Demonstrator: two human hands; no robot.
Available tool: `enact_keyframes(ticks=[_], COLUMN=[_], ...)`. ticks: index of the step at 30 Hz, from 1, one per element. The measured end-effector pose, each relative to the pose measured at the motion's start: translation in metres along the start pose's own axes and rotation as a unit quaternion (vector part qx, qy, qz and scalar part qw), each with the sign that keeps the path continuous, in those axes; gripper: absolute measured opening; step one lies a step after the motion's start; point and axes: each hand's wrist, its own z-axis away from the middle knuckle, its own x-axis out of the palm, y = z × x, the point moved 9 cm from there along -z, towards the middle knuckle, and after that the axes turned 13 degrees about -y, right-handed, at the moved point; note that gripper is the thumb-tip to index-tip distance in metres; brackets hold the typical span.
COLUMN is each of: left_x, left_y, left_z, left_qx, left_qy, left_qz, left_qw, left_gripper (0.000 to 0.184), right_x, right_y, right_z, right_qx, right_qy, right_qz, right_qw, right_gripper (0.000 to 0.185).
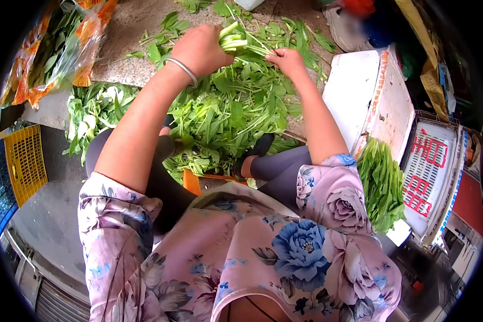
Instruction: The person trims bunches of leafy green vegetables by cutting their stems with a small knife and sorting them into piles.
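My left hand [201,49], with a silver bangle [182,71] on its wrist, is wrapped around a small bunch of leafy greens [232,40]. The pale cut stem ends point to the right. To the right of the bunch, my right hand [290,62] pinches a thin green stem [259,49] between thumb and fingers. Beneath both hands spreads a large heap of loose leaves and stems [236,104], reaching down between my legs. Another pile of leafy greens [99,110] lies at the left, next to my left forearm.
A white foam box [354,86] stands at the right, with bundled greens [381,182] below it. Further right is a white plastic basket [426,174] with red markings. Bagged greens [53,48] lie upper left, above a yellow crate [26,163]. Scattered leaves lie on the stone slab [126,67].
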Motion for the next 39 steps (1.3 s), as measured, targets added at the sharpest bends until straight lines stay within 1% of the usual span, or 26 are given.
enact_keyframes(ticks=[2, 4, 5, 7, 8, 11, 12, 13, 14, 15, 16, 17, 18, 19, 20, 21, 23, 24, 26, 27, 28, 30, 32, 35, 38, 39], left_x=[0.005, 0.011, 0.015, 0.023, 0.026, 0.038, 0.041, 0.036, 0.036, 0.037, 0.040, 0.040, 0.039, 0.041, 0.044, 0.044, 0.047, 0.050, 0.053, 0.054, 0.056, 0.057, 0.059, 0.049, 0.040, 0.041], left_y=[0.011, 0.033, 0.048, 0.069, 0.077, 0.080, 0.080, 0.080, 0.077, 0.070, 0.065, 0.063, 0.061, 0.056, 0.051, 0.047, 0.041, 0.040, 0.036, 0.035, 0.035, 0.035, 0.039, 0.045, 0.057, 0.058], left_z=[0.001, 0.007, 0.014, 0.023, 0.028, 0.026, 0.025, 0.027, 0.026, 0.022, 0.019, 0.020, 0.021, 0.020, 0.019, 0.021, 0.018, 0.017, 0.015, 0.014, 0.014, 0.011, 0.009, 0.009, 0.012, 0.013], left_qx=[0.033, 0.085, 0.189, 0.216, 0.230, 0.235, 0.241, 0.246, 0.242, 0.225, 0.206, 0.211, 0.209, 0.182, 0.157, 0.136, 0.131, 0.125, 0.102, 0.088, 0.075, 0.071, 0.069, 0.083, 0.126, 0.117], left_qy=[0.005, -0.026, 0.030, -0.019, -0.034, -0.058, -0.073, -0.037, -0.036, -0.070, -0.103, -0.120, -0.120, -0.140, -0.161, -0.164, -0.178, -0.192, -0.192, -0.197, -0.202, -0.200, -0.203, -0.155, -0.112, -0.118], left_qz=[0.009, -0.005, -0.022, -0.039, -0.046, -0.040, -0.023, -0.003, -0.007, 0.062, 0.132, 0.227, 0.226, 0.260, 0.294, 0.342, 0.383, 0.424, 0.445, 0.472, 0.498, 0.497, 0.495, 0.309, 0.242, 0.245], left_qw=[0.999, 0.996, 0.981, 0.976, 0.972, 0.969, 0.968, 0.969, 0.970, 0.970, 0.964, 0.943, 0.944, 0.938, 0.929, 0.915, 0.897, 0.876, 0.869, 0.855, 0.840, 0.842, 0.842, 0.935, 0.955, 0.955], left_gripper=[0.041, 0.038, 0.039, 0.039, 0.039, 0.041, 0.041, 0.041, 0.041, 0.043, 0.044, 0.044, 0.044, 0.042, 0.040, 0.035, 0.038, 0.041, 0.038, 0.038, 0.037, 0.038, 0.038, 0.044, 0.036, 0.038], right_x=[-0.015, -0.034, -0.035, -0.038, -0.038, -0.046, -0.044, -0.044, -0.044, -0.043, -0.044, -0.053, -0.062, -0.064, -0.064, -0.059, -0.048, -0.045, -0.038, -0.037, -0.036, -0.037, -0.036, -0.033, -0.031, -0.032], right_y=[-0.027, -0.060, -0.070, -0.101, -0.101, -0.104, -0.104, -0.103, -0.103, -0.107, -0.108, -0.102, -0.094, -0.087, -0.085, -0.082, -0.079, -0.079, -0.089, -0.101, -0.103, -0.115, -0.119, -0.120, -0.119, -0.118], right_z=[0.023, 0.065, 0.078, 0.119, 0.130, 0.153, 0.156, 0.158, 0.160, 0.162, 0.159, 0.157, 0.155, 0.151, 0.148, 0.144, 0.138, 0.135, 0.131, 0.136, 0.136, 0.139, 0.142, 0.143, 0.142, 0.142], right_qx=[-0.048, -0.050, -0.059, -0.039, -0.038, -0.101, -0.104, -0.126, -0.147, -0.163, -0.166, -0.162, -0.158, -0.137, -0.141, -0.108, -0.066, -0.067, -0.115, -0.163, -0.163, -0.261, -0.271, -0.277, -0.271, -0.270], right_qy=[-0.007, 0.009, -0.018, -0.067, -0.063, -0.025, -0.023, -0.006, 0.009, 0.010, 0.007, 0.047, 0.088, 0.083, 0.082, 0.073, 0.043, 0.042, 0.022, 0.018, 0.017, -0.017, -0.030, -0.049, -0.059, -0.055], right_qz=[-0.006, 0.030, 0.043, 0.089, 0.088, -0.039, -0.040, -0.101, -0.163, -0.228, -0.232, -0.301, -0.366, -0.356, -0.356, -0.335, -0.304, -0.305, -0.242, -0.254, -0.257, -0.389, -0.397, -0.393, -0.379, -0.374], right_qw=[0.999, 0.998, 0.997, 0.993, 0.993, 0.994, 0.994, 0.987, 0.976, 0.960, 0.958, 0.938, 0.913, 0.921, 0.920, 0.933, 0.949, 0.949, 0.963, 0.953, 0.953, 0.883, 0.876, 0.875, 0.883, 0.886], right_gripper=[0.027, 0.025, 0.024, 0.026, 0.026, 0.027, 0.027, 0.027, 0.028, 0.034, 0.034, 0.040, 0.046, 0.056, 0.056, 0.057, 0.062, 0.062, 0.064, 0.062, 0.062, 0.055, 0.052, 0.051, 0.050, 0.049])
